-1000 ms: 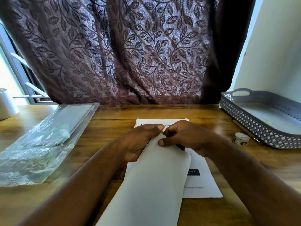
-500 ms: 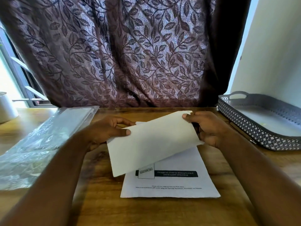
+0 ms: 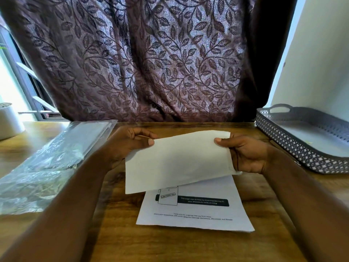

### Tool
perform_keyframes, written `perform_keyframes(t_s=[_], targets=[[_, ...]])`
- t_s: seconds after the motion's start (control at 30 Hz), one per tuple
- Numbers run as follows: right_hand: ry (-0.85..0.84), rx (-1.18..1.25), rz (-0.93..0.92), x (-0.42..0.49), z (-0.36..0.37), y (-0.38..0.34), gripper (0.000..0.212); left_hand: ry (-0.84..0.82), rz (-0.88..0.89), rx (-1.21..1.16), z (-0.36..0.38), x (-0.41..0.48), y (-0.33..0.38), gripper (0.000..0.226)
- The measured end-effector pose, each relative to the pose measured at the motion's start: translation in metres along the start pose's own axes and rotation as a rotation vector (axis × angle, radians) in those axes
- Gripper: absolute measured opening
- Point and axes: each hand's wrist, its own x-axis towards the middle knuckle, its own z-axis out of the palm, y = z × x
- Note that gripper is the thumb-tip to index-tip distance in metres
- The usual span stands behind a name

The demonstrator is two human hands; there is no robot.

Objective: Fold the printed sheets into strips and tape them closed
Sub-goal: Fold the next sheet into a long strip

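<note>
**White folded sheet held in 2 hands above a wooden table**

White paper, the folded sheet [image 3: 177,159], is lifted off the table [image 3: 170,246] near its middle, tilted with its left end lower and its blank side toward the camera. The left hand [image 3: 130,144] pinches the sheet's upper left corner between thumb and curled fingers. The right hand [image 3: 247,154] grasps the right end, thumb on the front and fingers behind, where the paper bends in a soft curve.

Below it, 1 printed sheet [image 3: 194,214] lies flat toward the table's near edge, partly covered by the held sheet. It shows a black bar and small lines of text, too blurred to read in full.

A crinkled clear plastic bag [image 3: 56,154] lies along the left edge. A grey lattice tray [image 3: 302,148] with a handle sits at the far right corner. A white pot [image 3: 9,120] stands at the far left corner. A purple leaf-patterned curtain [image 3: 151,63] hangs behind the far edge.
</note>
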Motion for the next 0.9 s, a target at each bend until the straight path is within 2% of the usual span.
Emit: perform_keyframes(t_s=[0.13, 0.2, 0.27, 0.33, 0.43, 0.53, 0.7, 0.9], targets=[[0.084, -0.016, -0.036, 0.002, 0.002, -0.003, 0.031, 0.06, 0.11, -0.027, 0.003, 0.003, 0.003, 0.017], [0.126, -0.002, -0.069, 0.004, 0.006, -0.005, 0.032, 0.19, 0.261, 0.226, 0.005, 0.004, 0.007, 0.018], [0.151, 0.017, -0.125, 0.006, 0.01, -0.006, 0.036, 0.326, 0.476, 0.625, 0.013, 0.004, 0.01, 0.044], [0.146, 0.007, -0.178, 0.007, 0.015, -0.007, 0.037, 0.261, 0.591, 0.897, 0.032, -0.002, 0.018, 0.082], [0.123, -0.022, -0.212, 0.006, 0.023, -0.009, 0.034, 0.092, 0.589, 1.042, 0.064, -0.01, 0.03, 0.12], [0.14, -0.056, -0.217, 0.004, 0.026, -0.011, 0.028, 0.067, 0.531, 1.14, 0.084, -0.018, 0.035, 0.142], [0.201, -0.043, -0.198, 0.002, 0.028, -0.013, 0.03, 0.033, 0.5, 1.288, 0.096, -0.027, 0.034, 0.141], [0.183, 0.013, -0.206, -0.001, 0.035, -0.016, 0.021, 0.145, 0.535, 1.345, 0.099, -0.028, 0.036, 0.119]])
